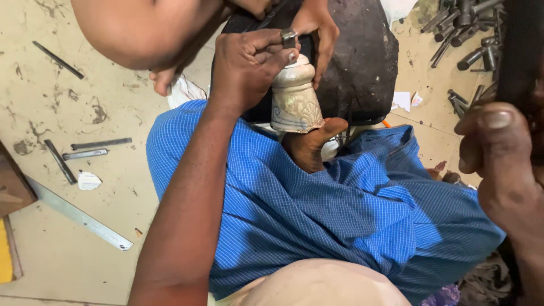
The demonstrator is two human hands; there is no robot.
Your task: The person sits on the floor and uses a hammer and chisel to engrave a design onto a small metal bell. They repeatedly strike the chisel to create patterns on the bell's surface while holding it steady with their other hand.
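Observation:
A pale, bell-shaped carved piece (294, 99) stands upright against a dark rounded block (365, 68). A bare foot (311, 144) presses on its base. My left hand (246, 65) pinches a small metal punch (289, 37) with its tip on the top of the piece. My right hand (496, 161) is raised at the right edge, close to the camera, closed around a dark, blurred tool (524, 62). Another person's hand (320, 31) touches the piece from behind. A blue checked cloth (340, 209) covers my lap.
Another person's bare knee (141, 28) fills the top left. Loose metal chisels (85, 150) and a steel ruler (79, 215) lie on the stained floor at left. A heap of metal punches (464, 31) sits at top right, with paper scraps (405, 101) nearby.

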